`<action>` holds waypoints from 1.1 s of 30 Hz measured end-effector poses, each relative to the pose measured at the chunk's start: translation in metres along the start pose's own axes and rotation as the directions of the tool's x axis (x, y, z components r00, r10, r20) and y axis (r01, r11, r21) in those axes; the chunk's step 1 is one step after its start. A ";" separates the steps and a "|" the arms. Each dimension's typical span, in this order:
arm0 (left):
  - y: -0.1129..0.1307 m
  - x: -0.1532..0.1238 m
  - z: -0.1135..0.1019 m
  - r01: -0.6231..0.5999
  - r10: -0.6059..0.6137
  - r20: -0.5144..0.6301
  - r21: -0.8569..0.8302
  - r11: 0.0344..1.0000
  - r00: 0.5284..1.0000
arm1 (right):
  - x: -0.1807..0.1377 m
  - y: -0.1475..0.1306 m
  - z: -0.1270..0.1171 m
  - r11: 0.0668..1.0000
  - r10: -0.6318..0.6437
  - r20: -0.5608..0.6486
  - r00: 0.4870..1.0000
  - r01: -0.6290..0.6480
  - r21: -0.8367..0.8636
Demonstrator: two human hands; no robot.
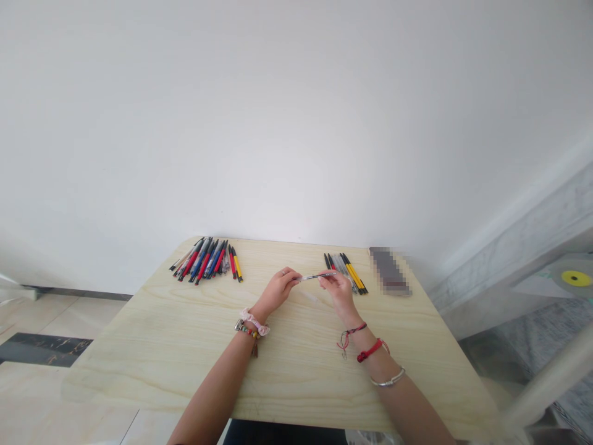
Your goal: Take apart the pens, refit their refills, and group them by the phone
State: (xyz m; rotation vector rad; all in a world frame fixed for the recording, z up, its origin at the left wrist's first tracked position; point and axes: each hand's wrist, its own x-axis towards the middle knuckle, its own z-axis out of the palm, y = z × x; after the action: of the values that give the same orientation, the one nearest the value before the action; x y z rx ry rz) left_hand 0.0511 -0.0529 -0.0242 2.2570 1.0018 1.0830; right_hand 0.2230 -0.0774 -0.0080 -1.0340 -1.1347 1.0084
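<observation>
Over the middle of a light wooden table (296,371), both my hands hold one clear-barrelled pen (315,276) horizontally. My left hand (279,288) pinches its left end with closed fingers. My right hand (336,289) grips the right end, near the dark tip. A pile of several red, blue, black and yellow pens (207,259) lies at the table's far left. A smaller group of black, clear and yellow pens (347,270) lies just behind my right hand.
A blurred dark flat object (390,271) lies at the far right of the table, next to the smaller pen group. A white wall stands behind. Tiled floor shows at left, a marble-patterned ledge and a yellow disc (576,277) at right.
</observation>
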 end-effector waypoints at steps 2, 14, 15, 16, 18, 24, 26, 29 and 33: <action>0.000 0.000 0.000 0.004 -0.004 0.003 0.003 1.000 1.000 | 0.000 0.002 0.000 1.000 -0.006 0.002 1.000 0.006 0.012; -0.003 0.001 -0.004 0.027 -0.025 -0.068 0.031 0.999 0.997 | 0.001 0.011 -0.004 0.850 -0.001 0.213 0.977 0.114 -0.515; -0.005 0.001 -0.005 0.038 -0.035 -0.078 0.038 0.999 0.996 | 0.000 0.010 -0.004 0.771 -0.009 0.279 0.960 0.184 -0.609; -0.007 0.001 -0.005 0.048 -0.044 -0.086 0.045 0.998 0.995 | -0.001 0.009 -0.004 0.689 -0.011 0.349 0.937 0.260 -0.677; -0.010 0.000 -0.007 0.067 -0.061 -0.101 0.059 0.996 0.993 | -0.004 0.007 -0.005 0.555 0.008 0.465 0.885 0.383 -0.738; -0.015 -0.001 -0.010 0.107 -0.094 -0.123 0.105 0.989 0.988 | 0.001 0.007 -0.010 0.624 0.052 0.425 0.903 0.303 -0.720; -0.016 -0.001 -0.011 0.114 -0.100 -0.124 0.111 0.987 0.987 | 0.007 0.010 -0.016 0.774 0.038 0.287 0.957 0.154 -0.615; -0.016 -0.001 -0.011 0.121 -0.107 -0.119 0.117 0.986 0.987 | 0.017 0.014 -0.026 0.952 0.035 0.025 0.999 -0.026 -0.304; -0.016 -0.001 -0.010 0.110 -0.099 -0.099 0.120 0.987 0.990 | 0.023 0.017 -0.031 0.995 0.097 -0.101 0.990 -0.095 0.024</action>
State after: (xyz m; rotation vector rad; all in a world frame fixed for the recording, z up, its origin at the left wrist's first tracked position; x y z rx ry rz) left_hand 0.0361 -0.0428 -0.0296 2.2404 1.2438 1.1164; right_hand 0.2556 -0.0546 -0.0229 -1.1206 -0.9977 1.0288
